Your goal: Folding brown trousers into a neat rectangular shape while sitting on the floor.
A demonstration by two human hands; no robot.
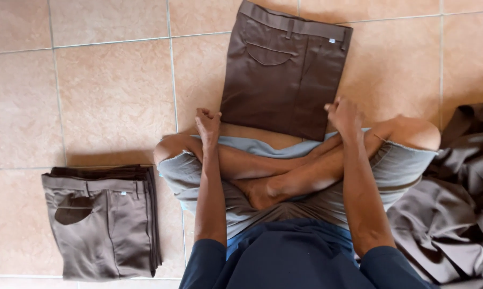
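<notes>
Crossed legs (284, 179) in grey shorts sat closest under the camera, and just beyond the shins lay the folded brown trousers (284, 69) on the tiled floor (107, 91). Both hands were on its near edge: the left hand (208, 124) was curled at the near left corner, the right hand (344, 115) pinched the near right corner, fingers bent over the cloth.

As I judged it, a tug from one side alone could have skewed the fold, and the near edge, resting close against the shins, might have dragged open if the knees shifted.

Its long axis ran away from the person, leaning slightly to the right. The waistband pointed to the far side, the folded end toward the legs, and the curved pocket faced up.

To the person's left, well apart, a stack of folded grey-brown trousers (105, 219) stood on the tiles. To the right, beside the knee, lay a loose heap of unfolded brown cloth (455, 203).
</notes>
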